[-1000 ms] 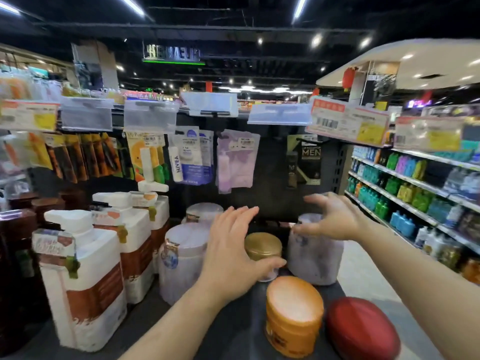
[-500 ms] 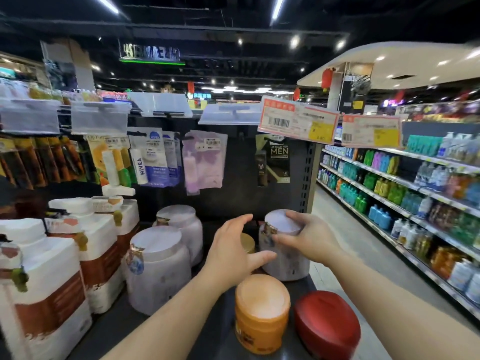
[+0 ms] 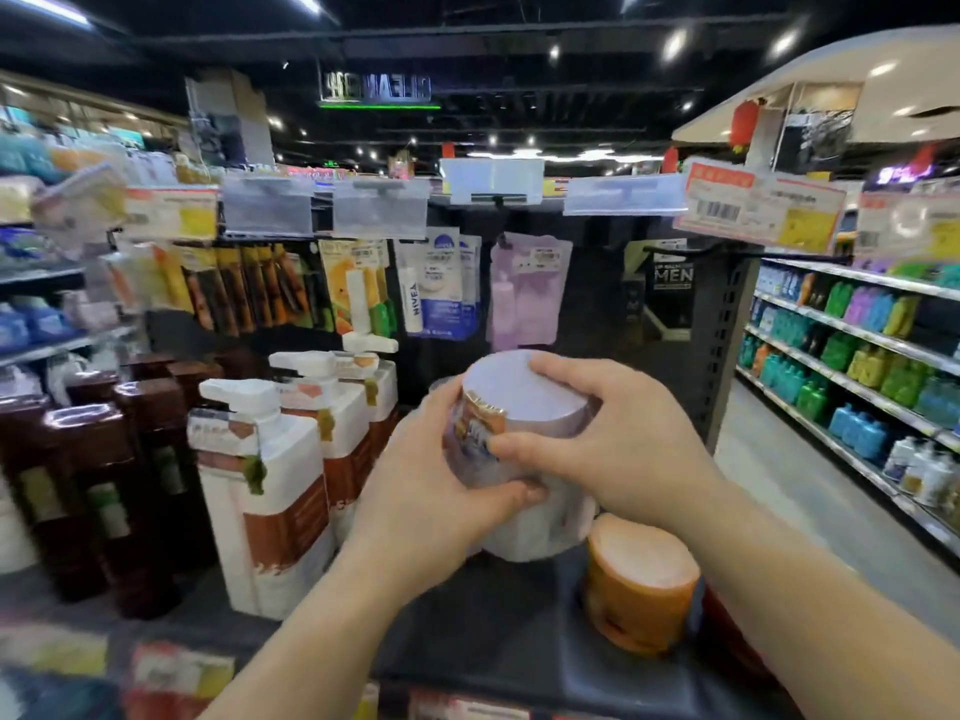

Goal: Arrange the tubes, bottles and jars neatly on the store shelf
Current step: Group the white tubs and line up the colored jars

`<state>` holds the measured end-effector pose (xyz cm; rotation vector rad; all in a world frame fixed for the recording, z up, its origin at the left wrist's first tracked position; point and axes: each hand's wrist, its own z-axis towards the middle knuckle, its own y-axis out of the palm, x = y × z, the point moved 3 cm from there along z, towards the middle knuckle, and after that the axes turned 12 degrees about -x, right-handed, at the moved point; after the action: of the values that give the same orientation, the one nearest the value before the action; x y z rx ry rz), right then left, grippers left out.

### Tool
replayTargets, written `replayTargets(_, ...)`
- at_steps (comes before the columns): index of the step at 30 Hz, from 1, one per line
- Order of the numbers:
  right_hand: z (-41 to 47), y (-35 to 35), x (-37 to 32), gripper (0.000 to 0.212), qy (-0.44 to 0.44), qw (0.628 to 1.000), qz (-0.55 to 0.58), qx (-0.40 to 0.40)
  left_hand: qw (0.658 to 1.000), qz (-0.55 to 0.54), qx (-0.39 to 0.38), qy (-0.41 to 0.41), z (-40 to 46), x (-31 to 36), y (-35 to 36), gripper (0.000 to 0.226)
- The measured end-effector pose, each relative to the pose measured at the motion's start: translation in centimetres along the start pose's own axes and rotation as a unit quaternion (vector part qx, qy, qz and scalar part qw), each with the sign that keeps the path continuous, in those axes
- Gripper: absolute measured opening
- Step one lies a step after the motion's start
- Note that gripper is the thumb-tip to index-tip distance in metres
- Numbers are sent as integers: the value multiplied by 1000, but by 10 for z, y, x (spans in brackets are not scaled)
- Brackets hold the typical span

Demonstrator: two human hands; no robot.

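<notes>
Two hands now round one pale jar, lifted off the shelf and held mid-air, tilted, lid toward camera. Half a sec back stood upright at the shelf's right-rear w/ only the right hand on its lid; a sec back neither hand touching it. So: picked up, step in hand prob. reposition or turn label to front.

Largest first. Shelf: dark deck, bare patch under the forearms. Left side: row of white pump bottles, upright, front-to-back line, looks tidy already; dark brown bottles left of those. Lifted jar next: frosted body, pale lid, orange-gold label strip at the rim. A further pale jar seems hidden behind the left hand, can't tell how it sits. Orange jar at front right, upright, just below the lifted jar, not touching as far as visible. Red thing behind it mostly hidden.

Left hand: fingers curled round jar's left side, thumb across the front low. Right hand: fingers over lid's far edge, thumb pressed on label.

Guess re next: needs a set-down slot in line w/ the other pale jars; care not to knock orange jar.
</notes>
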<state>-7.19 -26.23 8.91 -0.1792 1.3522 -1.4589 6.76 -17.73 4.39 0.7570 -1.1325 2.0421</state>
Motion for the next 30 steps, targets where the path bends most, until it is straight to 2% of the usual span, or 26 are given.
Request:
replayTargets(9,3,109,-21,87,8,993,56,-106,995,-45,18,-89,-71,-71,-33,78)
replayTargets(13,6,126,-15,85,24,991,66,-117,994,-45,18,-103,-72,-86,-33,82)
replayTargets(18,3,129,-11,93,20,985,63,-161,995,-29,-10,-93,-68,-85,-29,88)
replayTargets(30,17,125,8,87,36,991,53,-116,994,9,-18,-104,-43,-107,-16,96)
